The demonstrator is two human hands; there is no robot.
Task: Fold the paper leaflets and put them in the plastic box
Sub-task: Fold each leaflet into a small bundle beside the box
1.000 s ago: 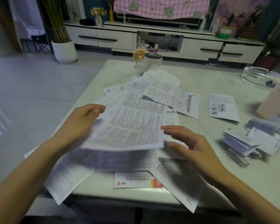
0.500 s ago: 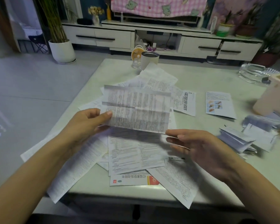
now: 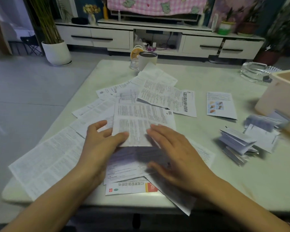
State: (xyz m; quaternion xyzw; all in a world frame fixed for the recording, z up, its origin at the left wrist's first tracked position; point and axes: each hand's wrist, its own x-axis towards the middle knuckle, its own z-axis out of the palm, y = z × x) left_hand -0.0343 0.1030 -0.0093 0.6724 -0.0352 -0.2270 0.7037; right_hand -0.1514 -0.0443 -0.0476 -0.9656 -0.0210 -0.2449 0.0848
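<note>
We see the table [image 3: 241, 178] with loose leaflets [image 3: 167, 96] spread across centre frame. Plastic box [image 3: 279, 101] sits at the right edge. Left hand [image 3: 100, 141] and right hand [image 3: 174, 153] are both flat, fingers straight, pressing one leaflet [image 3: 140, 121] onto the pile. Folded leaflets [image 3: 237, 143] are stacked near the box, centre right.
</note>
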